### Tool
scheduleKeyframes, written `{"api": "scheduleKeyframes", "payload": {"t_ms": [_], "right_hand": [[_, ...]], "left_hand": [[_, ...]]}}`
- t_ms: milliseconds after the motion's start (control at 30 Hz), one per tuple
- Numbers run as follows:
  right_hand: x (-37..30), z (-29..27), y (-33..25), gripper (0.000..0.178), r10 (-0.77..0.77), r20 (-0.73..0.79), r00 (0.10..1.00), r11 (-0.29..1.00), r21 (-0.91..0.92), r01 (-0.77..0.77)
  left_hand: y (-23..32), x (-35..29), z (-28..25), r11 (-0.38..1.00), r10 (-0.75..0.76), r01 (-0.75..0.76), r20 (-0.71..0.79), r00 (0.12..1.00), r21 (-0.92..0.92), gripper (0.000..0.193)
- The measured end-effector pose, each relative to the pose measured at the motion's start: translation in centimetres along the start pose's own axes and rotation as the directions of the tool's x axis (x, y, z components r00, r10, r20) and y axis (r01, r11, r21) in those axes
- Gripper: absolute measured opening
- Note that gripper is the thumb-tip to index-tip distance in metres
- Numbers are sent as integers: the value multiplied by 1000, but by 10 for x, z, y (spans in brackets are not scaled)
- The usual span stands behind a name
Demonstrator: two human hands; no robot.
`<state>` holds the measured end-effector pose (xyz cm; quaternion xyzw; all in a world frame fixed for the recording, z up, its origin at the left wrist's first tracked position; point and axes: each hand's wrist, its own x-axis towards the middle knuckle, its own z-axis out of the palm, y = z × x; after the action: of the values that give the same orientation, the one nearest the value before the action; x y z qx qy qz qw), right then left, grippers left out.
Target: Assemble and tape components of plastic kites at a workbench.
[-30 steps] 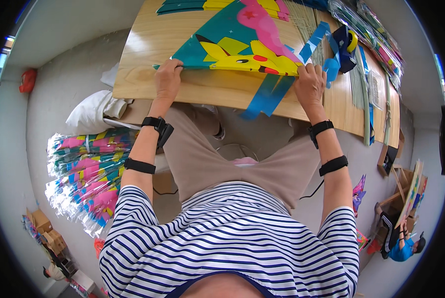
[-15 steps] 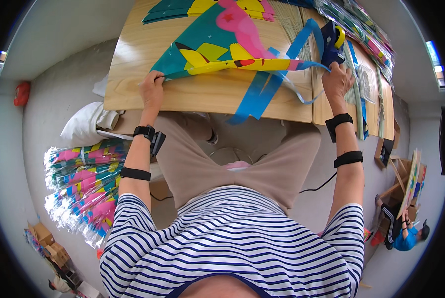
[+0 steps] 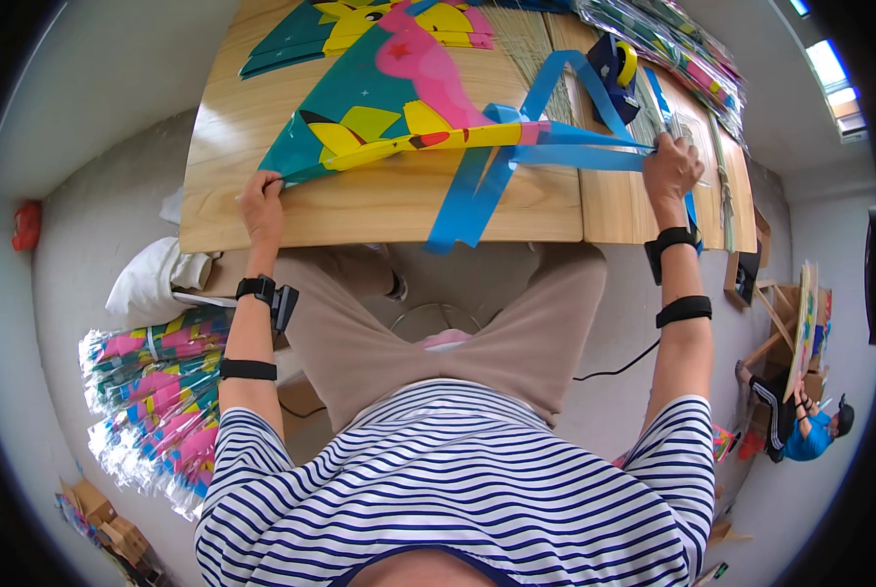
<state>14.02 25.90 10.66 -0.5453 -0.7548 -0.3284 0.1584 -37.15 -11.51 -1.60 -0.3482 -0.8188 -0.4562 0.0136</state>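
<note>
A triangular kite [image 3: 355, 108] of thin printed sheet, green with pink and yellow, lies on the wooden table with its near edge rolled over. My left hand [image 3: 261, 210] pinches its near left corner. Blue ribbon tails [image 3: 580, 152] run from the kite's right end, and my right hand [image 3: 671, 174] grips their gathered ends, holding them taut. Other lengths of blue ribbon loop upward and hang over the table's front edge. Just beyond my right hand stands a dark blue tape dispenser [image 3: 614, 78] with a yellow roll.
More folded kite sheets [image 3: 291, 44] lie at the table's far left. Thin rods [image 3: 536, 44] and packed kites [image 3: 673, 54] lie at the far right. Bundles of wrapped kites [image 3: 154, 391] are piled at my left, beside a white cloth [image 3: 154, 269]. A person [image 3: 810, 435] sits at the right.
My right hand has pulled the blue tails out straight; they were slacker before. The kite stays in my left hand. The whole view has shifted slightly.
</note>
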Motion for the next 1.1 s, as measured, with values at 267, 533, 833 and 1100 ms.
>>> {"api": "scheduleKeyframes", "payload": {"t_ms": [267, 533, 833, 1100], "right_hand": [[42, -18, 168, 11, 27, -144, 989, 888, -452, -90], [109, -42, 310, 29, 317, 30, 948, 808, -531, -254], [167, -8, 363, 38, 400, 3, 916, 903, -169, -394], [78, 87, 332, 75, 190, 475, 859, 964, 75, -255]], "left_hand": [[3, 1, 4, 1000, 8, -8, 2, 1000, 6, 8], [12, 5, 1, 999, -11, 16, -109, 994, 39, 8], [14, -16, 12, 986, 161, -150, -210, 964, 68, 11], [26, -36, 30, 914, 332, -302, -72, 940, 272, 14]]}}
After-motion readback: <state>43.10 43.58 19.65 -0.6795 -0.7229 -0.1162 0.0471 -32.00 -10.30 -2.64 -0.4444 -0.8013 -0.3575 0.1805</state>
